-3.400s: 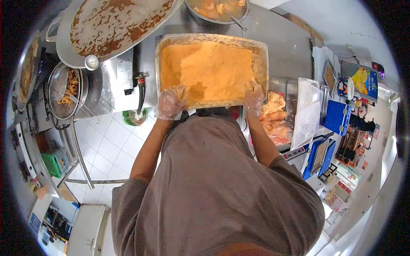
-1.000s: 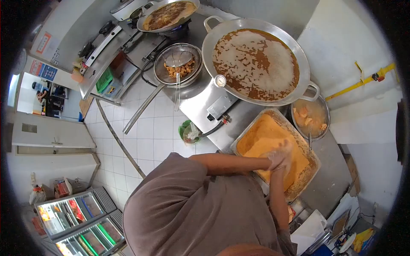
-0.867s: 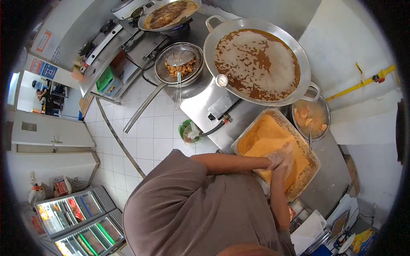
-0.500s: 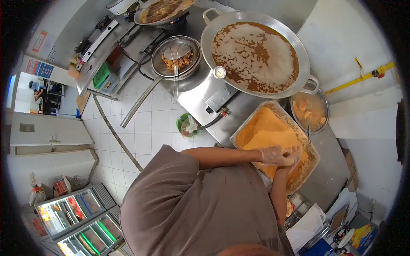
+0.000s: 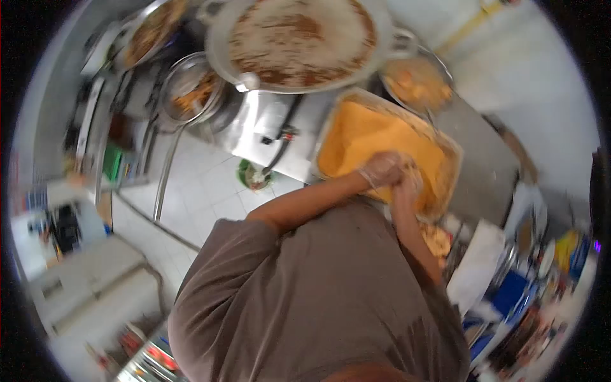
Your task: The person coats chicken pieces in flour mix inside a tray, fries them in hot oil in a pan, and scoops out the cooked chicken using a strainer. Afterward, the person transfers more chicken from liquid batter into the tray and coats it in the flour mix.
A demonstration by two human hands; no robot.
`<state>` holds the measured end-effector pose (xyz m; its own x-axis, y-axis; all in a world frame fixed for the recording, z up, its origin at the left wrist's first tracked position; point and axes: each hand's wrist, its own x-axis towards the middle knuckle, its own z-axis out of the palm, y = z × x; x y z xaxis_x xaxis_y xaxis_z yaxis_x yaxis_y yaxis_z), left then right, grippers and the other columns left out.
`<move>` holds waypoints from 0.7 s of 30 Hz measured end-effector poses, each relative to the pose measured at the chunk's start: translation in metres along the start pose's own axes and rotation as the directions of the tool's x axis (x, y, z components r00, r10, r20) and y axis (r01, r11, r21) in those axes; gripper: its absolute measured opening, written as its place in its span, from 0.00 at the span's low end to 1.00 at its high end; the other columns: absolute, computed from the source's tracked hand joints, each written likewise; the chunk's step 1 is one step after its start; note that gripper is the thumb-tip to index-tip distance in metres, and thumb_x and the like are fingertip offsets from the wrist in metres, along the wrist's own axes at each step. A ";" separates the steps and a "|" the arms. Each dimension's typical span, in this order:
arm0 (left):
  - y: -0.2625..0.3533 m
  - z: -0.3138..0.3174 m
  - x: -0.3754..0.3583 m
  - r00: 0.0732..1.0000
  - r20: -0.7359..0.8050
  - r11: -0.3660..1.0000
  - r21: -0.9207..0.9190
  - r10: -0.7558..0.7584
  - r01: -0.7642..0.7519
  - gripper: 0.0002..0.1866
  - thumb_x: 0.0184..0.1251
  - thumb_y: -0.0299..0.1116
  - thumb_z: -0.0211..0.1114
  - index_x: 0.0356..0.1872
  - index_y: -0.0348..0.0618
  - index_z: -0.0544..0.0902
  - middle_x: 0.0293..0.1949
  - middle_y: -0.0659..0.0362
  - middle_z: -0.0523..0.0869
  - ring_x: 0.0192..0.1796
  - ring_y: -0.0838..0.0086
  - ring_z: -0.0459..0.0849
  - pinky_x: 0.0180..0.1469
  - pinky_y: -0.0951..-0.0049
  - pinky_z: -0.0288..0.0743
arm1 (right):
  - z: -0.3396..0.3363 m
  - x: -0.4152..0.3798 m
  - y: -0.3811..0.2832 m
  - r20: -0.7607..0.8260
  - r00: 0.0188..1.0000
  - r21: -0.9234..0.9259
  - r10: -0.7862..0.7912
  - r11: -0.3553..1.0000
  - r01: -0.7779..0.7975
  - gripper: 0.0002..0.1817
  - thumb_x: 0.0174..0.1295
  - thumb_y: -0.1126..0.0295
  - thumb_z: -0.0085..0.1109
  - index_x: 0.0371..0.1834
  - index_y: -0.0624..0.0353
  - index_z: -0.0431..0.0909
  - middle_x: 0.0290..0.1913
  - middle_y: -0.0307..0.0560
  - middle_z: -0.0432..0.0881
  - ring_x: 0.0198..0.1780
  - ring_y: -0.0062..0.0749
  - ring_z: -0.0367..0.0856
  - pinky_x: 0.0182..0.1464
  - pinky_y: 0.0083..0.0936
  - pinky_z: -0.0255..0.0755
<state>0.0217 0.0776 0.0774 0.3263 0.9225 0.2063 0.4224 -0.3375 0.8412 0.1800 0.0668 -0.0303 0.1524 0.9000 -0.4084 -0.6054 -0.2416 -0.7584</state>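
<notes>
My left hand (image 5: 383,169), in a clear plastic glove, is closed over the tub of orange breading powder (image 5: 326,143). Right beside it, my right hand (image 5: 409,183) is also gloved, its fingers bent in against the left hand. The two hands touch each other just above the orange powder (image 5: 363,137). Motion blur and the overlapping fingers hide whatever is between them. Behind the tub stands a metal bowl (image 5: 450,76) with chicken-like pieces in cloudy liquid.
A large pan (image 5: 219,54) of foaming brown oil sits at the back, with a second frying pan (image 5: 153,32) to its left. A strainer (image 5: 181,95) holds fried pieces, its long handle reaching over the floor. A green bin (image 5: 254,175) stands below the counter.
My view has turned and shifted, so the pans and tub appear further up and left. Both hands remain together over the powder, their fingers slightly rearranged.
</notes>
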 end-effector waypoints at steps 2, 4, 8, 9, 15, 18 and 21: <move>-0.022 0.023 0.001 0.998 0.001 0.864 -0.500 0.068 -0.059 0.15 0.63 0.32 0.63 0.49 0.39 0.87 0.34 0.52 0.89 0.32 0.71 0.86 0.35 0.70 0.80 | 0.023 -0.021 -0.010 -0.160 0.987 -0.077 -0.022 0.997 0.010 0.11 0.68 0.74 0.56 0.52 0.62 0.74 0.46 0.46 0.79 0.42 0.29 0.82 0.40 0.29 0.81; -0.013 0.018 -0.004 0.935 0.290 0.573 -0.739 -0.205 0.355 0.15 0.73 0.33 0.55 0.55 0.40 0.83 0.44 0.58 0.87 0.41 0.73 0.85 0.45 0.71 0.80 | 0.003 -0.007 0.030 -0.180 0.983 -0.120 -0.016 0.993 -0.006 0.09 0.69 0.69 0.52 0.46 0.60 0.78 0.37 0.41 0.79 0.36 0.29 0.80 0.34 0.30 0.76; -0.016 0.027 0.010 0.985 0.171 0.997 0.071 -0.011 -0.002 0.08 0.63 0.30 0.64 0.40 0.38 0.86 0.29 0.50 0.87 0.31 0.66 0.86 0.34 0.64 0.79 | 0.040 -0.037 -0.011 -0.220 0.964 -0.319 -0.148 0.945 0.072 0.13 0.63 0.74 0.48 0.47 0.63 0.79 0.34 0.41 0.78 0.33 0.26 0.74 0.30 0.27 0.68; -0.014 0.032 0.008 0.992 0.106 0.984 0.156 0.068 -0.084 0.07 0.61 0.29 0.66 0.36 0.37 0.86 0.27 0.47 0.86 0.29 0.64 0.86 0.33 0.63 0.78 | 0.043 -0.041 -0.018 -0.196 0.968 -0.320 -0.160 0.943 0.091 0.14 0.62 0.75 0.48 0.48 0.62 0.79 0.34 0.41 0.78 0.32 0.26 0.73 0.30 0.26 0.67; -0.038 0.040 0.021 0.990 0.133 0.963 0.259 0.037 -0.071 0.09 0.61 0.32 0.66 0.32 0.35 0.85 0.27 0.43 0.86 0.28 0.61 0.86 0.32 0.64 0.76 | 0.008 -0.034 -0.038 0.048 0.964 0.026 0.263 0.964 -0.265 0.14 0.68 0.69 0.55 0.53 0.61 0.81 0.41 0.44 0.83 0.38 0.27 0.78 0.37 0.24 0.73; -0.082 0.026 0.018 0.963 0.178 0.960 0.229 -0.204 0.161 0.13 0.64 0.36 0.64 0.32 0.32 0.84 0.22 0.47 0.84 0.24 0.63 0.82 0.28 0.62 0.72 | 0.001 -0.081 -0.103 0.158 0.954 0.114 0.254 0.955 -0.273 0.14 0.72 0.63 0.56 0.52 0.60 0.82 0.41 0.44 0.84 0.40 0.28 0.80 0.43 0.26 0.76; -0.180 0.008 0.000 0.905 0.259 0.913 0.322 -0.339 0.249 0.16 0.67 0.39 0.62 0.35 0.32 0.85 0.22 0.50 0.84 0.24 0.65 0.81 0.26 0.63 0.70 | -0.051 -0.078 -0.135 -0.022 0.990 -0.651 -0.138 0.754 0.091 0.15 0.74 0.62 0.54 0.51 0.61 0.82 0.41 0.45 0.84 0.42 0.32 0.83 0.49 0.33 0.77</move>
<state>-0.0471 0.1367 -0.0779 0.3713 0.9001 -0.2277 0.7396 -0.1385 0.6587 0.2897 0.0105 0.0787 0.2522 0.9164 -0.3108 0.0664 -0.3368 -0.9392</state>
